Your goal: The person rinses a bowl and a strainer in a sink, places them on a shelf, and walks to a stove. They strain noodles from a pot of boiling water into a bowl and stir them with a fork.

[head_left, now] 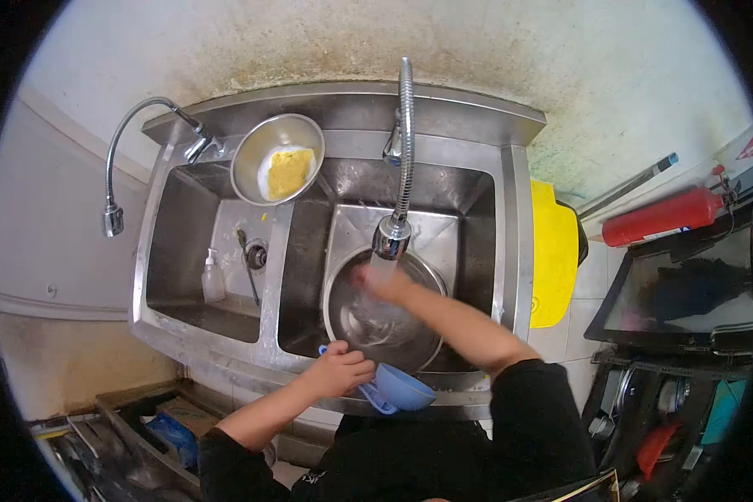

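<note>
Near the front edge of the right sink, my left hand [340,369] is closed on blue handled ware, including a blue cup [403,389]. My right hand [380,282] is blurred by motion under the faucet head [391,238], over a large round metal basin [351,322] in the right sink. Water runs onto it, and its fingers are smeared. The basin holds swirling water.
A metal bowl [249,159] with a yellow sponge [289,172] and suds rests on the divider's back. The left sink holds a pump bottle [213,279] and a thin brush. A yellow bin lid [552,259] and a red extinguisher [663,217] are at right.
</note>
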`<state>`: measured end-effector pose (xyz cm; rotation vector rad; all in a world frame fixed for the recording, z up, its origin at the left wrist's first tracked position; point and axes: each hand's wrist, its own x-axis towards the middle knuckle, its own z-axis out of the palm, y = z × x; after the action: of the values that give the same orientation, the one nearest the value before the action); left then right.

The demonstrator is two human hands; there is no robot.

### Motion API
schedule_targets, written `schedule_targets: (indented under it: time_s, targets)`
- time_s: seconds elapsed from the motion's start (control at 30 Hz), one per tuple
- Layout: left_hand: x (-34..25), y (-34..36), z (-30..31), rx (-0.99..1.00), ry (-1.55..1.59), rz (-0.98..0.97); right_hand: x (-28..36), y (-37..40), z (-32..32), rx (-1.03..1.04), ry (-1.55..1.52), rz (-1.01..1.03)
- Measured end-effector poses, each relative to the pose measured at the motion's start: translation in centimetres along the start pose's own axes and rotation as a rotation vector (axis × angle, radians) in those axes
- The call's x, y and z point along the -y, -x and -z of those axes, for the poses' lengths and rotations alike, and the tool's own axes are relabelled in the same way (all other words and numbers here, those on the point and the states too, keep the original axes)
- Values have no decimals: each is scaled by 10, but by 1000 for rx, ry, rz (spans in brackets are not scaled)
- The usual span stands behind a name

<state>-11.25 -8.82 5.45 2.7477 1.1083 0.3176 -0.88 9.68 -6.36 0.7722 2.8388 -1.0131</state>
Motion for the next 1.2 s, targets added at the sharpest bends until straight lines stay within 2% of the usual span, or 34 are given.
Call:
schedule_targets:
  time_s: [0.03, 0.1, 0.17, 0.23, 0.3, 0.37, 0.43, 0.47, 0.5, 0.57, 0.63, 0.67, 0.73, 0.77, 0.83, 0.87, 0.93, 0.97, 1.03, 1.07, 1.13, 1.17, 1.2]
  targets:
    - [0, 0, 1, 4, -1, -4, 28, -4, 1, 26, -117, -102]
    - [1, 2, 3, -1, 28, 50, 55, 9, -20, -43, -204, 205]
    - [1, 8, 2, -17, 61, 95, 53, 36, -54, 316, -431, 348]
    - [0, 16, 1, -89, 144, 210, 58, 85, 0, 553, -351, 223]
    - [-1, 18, 3, -73, 149, 195, 34, 108, 29, 501, -170, 234]
    - [-2, 20, 1, -60, 154, 182, 15, 122, 72, 486, 251, 321]
    - [-1, 25, -1, -154, 161, 176, -33, 111, 83, 247, 365, 638]
    - [1, 26, 0, -150, 161, 168, -46, 101, 93, 30, 327, 579]
    - [2, 26, 3, -138, 164, 188, -50, 85, 107, -111, 402, 708]
    - [4, 21, 11, -146, 161, 202, -50, 53, 114, -276, 374, 654]
    - [6, 17, 11, -103, 161, 196, -27, 23, 96, 22, 400, 248]
    - [6, 16, 12, -66, 163, 198, -19, 9, 71, 16, 394, 250]
    - [5, 11, 14, -18, 146, 218, -11, -7, 18, -325, -355, 170]
    - [5, 8, 15, 21, 132, 238, -8, -5, 21, -324, -356, 177]
    - [10, 2, 14, 40, 150, 247, 1, 8, 39, -315, -727, -243]
    - [13, -3, 15, 57, 173, 252, -4, 14, 54, -309, -725, -234]
    - [19, -21, 19, 41, 219, 268, -18, 24, 90, -364, -919, -247]
    - [24, -29, 15, 61, 229, 263, -5, 30, 110, -362, -913, -238]
    - [41, -48, 9, 69, 230, 260, 24, 44, 155, -378, -2124, -76]
    - [50, -59, 7, 120, 266, 282, 30, 43, 163, -375, -2120, -71]
    - [64, -73, 1, 167, 298, 302, 45, 36, 172, -171, -1219, 216]
    - [72, -78, -3, 241, 375, 450, 48, 33, 177, -173, -1057, 279]
    - [78, -83, -5, 312, 451, 598, 47, 32, 181, -178, -1050, 286]
